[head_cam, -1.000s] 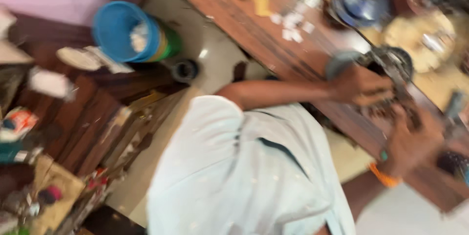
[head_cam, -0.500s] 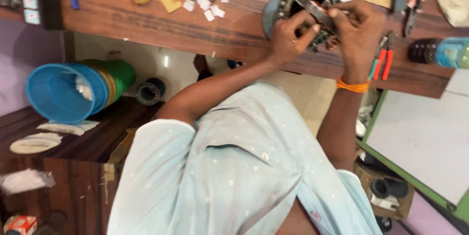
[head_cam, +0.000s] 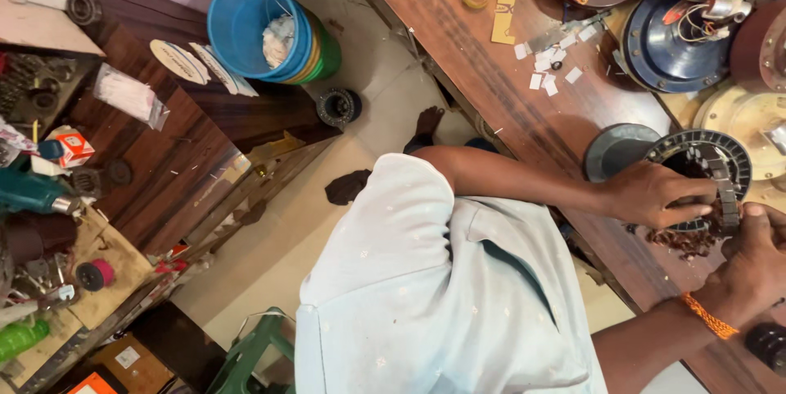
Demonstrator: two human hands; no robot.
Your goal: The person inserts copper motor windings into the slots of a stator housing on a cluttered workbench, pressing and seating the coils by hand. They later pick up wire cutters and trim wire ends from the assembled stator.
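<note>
At the right of the frame, both hands steadied a ring-shaped motor stator (head_cam: 711,166) on the wooden tabletop (head_cam: 524,115): left hand (head_cam: 655,195) gripping its rim, right hand (head_cam: 749,267) apparently pinching copper winding (head_cam: 684,240), fingers partly hidden.

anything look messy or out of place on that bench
Yes. Small white paper scraps lie scattered loose on the wooden bench, and a tangle of reddish copper wire spills from the ring-shaped stator that the left hand and right hand both grip. Nothing looks broken.
</note>
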